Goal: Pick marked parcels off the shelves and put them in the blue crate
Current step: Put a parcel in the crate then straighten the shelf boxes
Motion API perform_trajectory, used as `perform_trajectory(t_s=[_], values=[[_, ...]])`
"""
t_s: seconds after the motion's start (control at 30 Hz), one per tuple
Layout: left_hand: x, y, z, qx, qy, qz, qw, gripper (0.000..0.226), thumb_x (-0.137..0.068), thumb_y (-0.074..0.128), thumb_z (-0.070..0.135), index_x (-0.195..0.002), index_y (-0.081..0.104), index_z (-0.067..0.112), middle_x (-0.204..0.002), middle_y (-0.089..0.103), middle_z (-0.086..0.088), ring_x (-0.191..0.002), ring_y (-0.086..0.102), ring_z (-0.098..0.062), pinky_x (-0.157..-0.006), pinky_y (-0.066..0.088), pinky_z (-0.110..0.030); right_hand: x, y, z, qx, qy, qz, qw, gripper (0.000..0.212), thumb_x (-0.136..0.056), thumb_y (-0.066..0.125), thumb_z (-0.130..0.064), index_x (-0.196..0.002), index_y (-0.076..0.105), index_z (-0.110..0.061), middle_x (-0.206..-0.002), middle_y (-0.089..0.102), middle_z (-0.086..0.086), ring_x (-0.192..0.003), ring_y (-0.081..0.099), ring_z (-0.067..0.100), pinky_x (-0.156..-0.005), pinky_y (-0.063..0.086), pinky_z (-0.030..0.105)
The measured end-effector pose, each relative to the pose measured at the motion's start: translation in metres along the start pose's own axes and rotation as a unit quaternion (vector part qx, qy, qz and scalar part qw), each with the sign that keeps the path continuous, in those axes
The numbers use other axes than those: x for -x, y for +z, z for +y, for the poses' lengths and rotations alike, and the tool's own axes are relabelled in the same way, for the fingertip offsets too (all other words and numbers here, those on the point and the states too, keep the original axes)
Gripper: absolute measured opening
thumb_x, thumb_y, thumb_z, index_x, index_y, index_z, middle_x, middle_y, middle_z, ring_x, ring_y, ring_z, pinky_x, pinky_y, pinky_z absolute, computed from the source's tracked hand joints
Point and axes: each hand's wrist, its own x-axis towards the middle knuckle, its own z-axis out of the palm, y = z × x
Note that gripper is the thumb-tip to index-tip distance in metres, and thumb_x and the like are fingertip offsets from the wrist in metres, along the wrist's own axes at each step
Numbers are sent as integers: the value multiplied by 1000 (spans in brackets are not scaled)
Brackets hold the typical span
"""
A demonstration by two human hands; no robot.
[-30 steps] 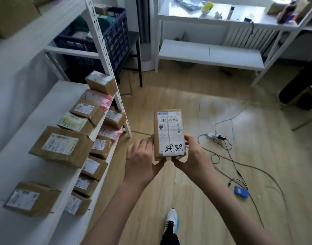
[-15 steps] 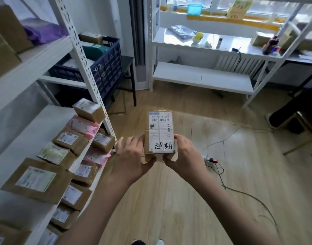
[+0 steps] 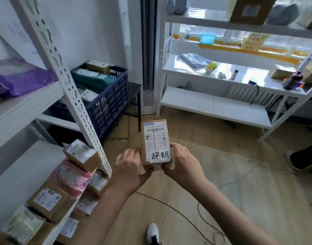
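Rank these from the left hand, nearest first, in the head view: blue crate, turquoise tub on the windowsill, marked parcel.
1. Marked parcel, held in the left hand.
2. Blue crate, ahead to the left.
3. Turquoise tub, far back on the windowsill.

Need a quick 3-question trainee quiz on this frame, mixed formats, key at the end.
1. True or false: both the left hand and the right hand hold the marked parcel.
2. Where does the blue crate sit relative to the parcel in view?
A. up and to the left
B. directly below
C. far right
3. Fill in: handwritten characters sit at the ____ end of the parcel's white label, nearest the person.

Key
1. True; one hand grips each side.
2. A; it sits behind the white shelf upright, with parcels already in it.
3. Bottom.
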Motion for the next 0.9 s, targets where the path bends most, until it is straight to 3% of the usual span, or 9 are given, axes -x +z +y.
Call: perform_trajectory(t_s=[0.1, 0.23, 0.47, 0.6, 0.7, 0.9], values=[[-63, 9, -19, -1, -27, 12, 1000, 70, -81, 54, 70, -120, 64, 13, -106, 64, 1, -100, 60, -21, -82, 52, -36, -74, -5, 8, 6, -7, -13, 1000, 67, -83, 70, -41, -138, 43, -14, -135, 55, -2, -125, 51, 17, -91, 49, 29], [-141, 10, -51, -31, -60, 16, 998, 67, -78, 66, 67, -113, 67, 10, -105, 67, -3, -100, 63, -25, -83, 55, -40, -172, -7, 9, 1, -26, -7, 1000, 65, -82, 71, -40, -136, 45, -15, -133, 57, -2, -125, 51, 18, -90, 51, 33], [-245, 16, -125, -27, -172, 56, 983, 75, -74, 78, 55, -130, 61, 8, -122, 67, -4, -115, 60, -25, -92, 52, -41, -341, 18, -12, -31, -118, -42, 992, 61, -80, 71, -41, -131, 45, -20, -127, 58, -6, -120, 53, 16, -87, 53, 37], [-303, 30, -181, -39, -252, 88, 963, 77, -80, 55, 62, -131, 59, 4, -122, 66, -9, -115, 59, -29, -93, 53, -44, -450, 51, -28, -46, -195, -68, 977, 66, -81, 69, -46, -136, 41, -24, -130, 55, -10, -122, 50, 13, -87, 49, 31], [-343, 38, -215, -70, -312, 100, 942, 72, -79, 68, 60, -127, 61, 7, -120, 65, -4, -113, 58, -25, -94, 53, -40, -530, 74, -45, -67, -259, -107, 958, 67, -81, 71, -47, -137, 40, -26, -133, 54, -11, -125, 48, 11, -89, 46, 27], [-403, 39, -266, -94, -418, 114, 897, 68, -75, 78, 51, -126, 61, 9, -121, 65, -2, -114, 58, -20, -92, 52, -34, -650, 112, -86, -93, -358, -196, 908, 66, -78, 76, -43, -130, 42, -19, -128, 56, -2, -118, 54, 20, -83, 49, 35]])
